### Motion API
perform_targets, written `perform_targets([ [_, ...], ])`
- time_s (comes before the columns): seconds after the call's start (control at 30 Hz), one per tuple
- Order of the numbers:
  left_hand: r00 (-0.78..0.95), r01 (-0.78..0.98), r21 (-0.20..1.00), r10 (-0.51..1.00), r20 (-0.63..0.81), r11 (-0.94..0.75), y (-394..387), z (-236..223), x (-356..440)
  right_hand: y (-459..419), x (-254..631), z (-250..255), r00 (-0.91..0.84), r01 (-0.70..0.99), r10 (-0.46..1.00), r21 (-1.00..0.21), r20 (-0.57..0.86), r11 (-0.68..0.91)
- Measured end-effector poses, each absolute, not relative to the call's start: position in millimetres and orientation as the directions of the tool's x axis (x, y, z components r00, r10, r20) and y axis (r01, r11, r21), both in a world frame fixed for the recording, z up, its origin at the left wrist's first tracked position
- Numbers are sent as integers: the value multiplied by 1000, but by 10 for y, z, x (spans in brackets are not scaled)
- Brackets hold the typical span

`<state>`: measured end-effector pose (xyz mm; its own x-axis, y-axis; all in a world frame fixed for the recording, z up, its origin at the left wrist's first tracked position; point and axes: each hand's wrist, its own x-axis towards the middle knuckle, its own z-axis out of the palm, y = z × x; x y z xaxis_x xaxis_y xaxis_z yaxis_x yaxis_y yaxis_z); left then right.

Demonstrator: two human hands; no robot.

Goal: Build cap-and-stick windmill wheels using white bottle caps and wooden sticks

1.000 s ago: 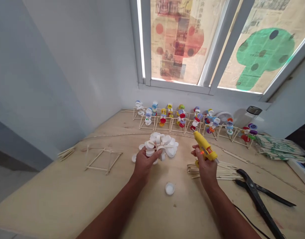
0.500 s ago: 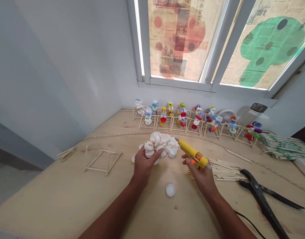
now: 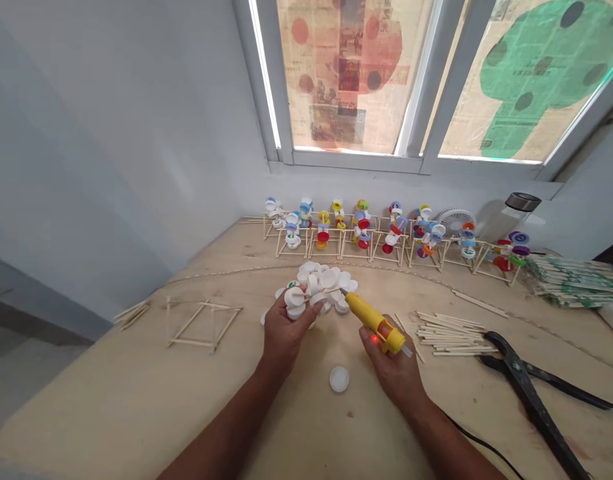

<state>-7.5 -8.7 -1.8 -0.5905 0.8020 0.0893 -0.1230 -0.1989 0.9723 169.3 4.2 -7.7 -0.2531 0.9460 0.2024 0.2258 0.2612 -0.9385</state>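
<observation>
My left hand (image 3: 282, 333) is closed on a bottle-cap wheel (image 3: 295, 303), white caps joined with thin wooden sticks. Behind it lies a heap of loose white bottle caps (image 3: 349, 281), partly covered by the wheel. My right hand (image 3: 394, 370) grips a yellow hot glue gun (image 3: 374, 317), its red light lit and a clear glue stick poking out at the back. The gun's nozzle is at a stick on the wheel's right side; whether they touch I cannot tell. One white bottle cap (image 3: 339, 379) lies on the table between my forearms.
A stick frame (image 3: 204, 343) stands at left. Finished colourful cap wheels on stick frames (image 3: 364, 233) line the wall. To the right are loose wooden sticks (image 3: 451, 333), black pliers (image 3: 526, 380), packaged sticks (image 3: 576, 280), a small fan (image 3: 456, 219) and a bottle (image 3: 519, 210). A black cord (image 3: 479, 440) trails by my right forearm.
The glue gun has moved left and slightly down, bringing its nozzle to the cap wheel. My left hand still holds the wheel, turned slightly. The whole view has shifted a little.
</observation>
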Motion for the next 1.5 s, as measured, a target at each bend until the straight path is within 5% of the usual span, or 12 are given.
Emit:
perform_targets([
  [1.5, -569, -4, 983, 809, 149, -184, -110, -69, -94, 47, 1678, -125, -230, 331, 946, -895, 230, 298],
])
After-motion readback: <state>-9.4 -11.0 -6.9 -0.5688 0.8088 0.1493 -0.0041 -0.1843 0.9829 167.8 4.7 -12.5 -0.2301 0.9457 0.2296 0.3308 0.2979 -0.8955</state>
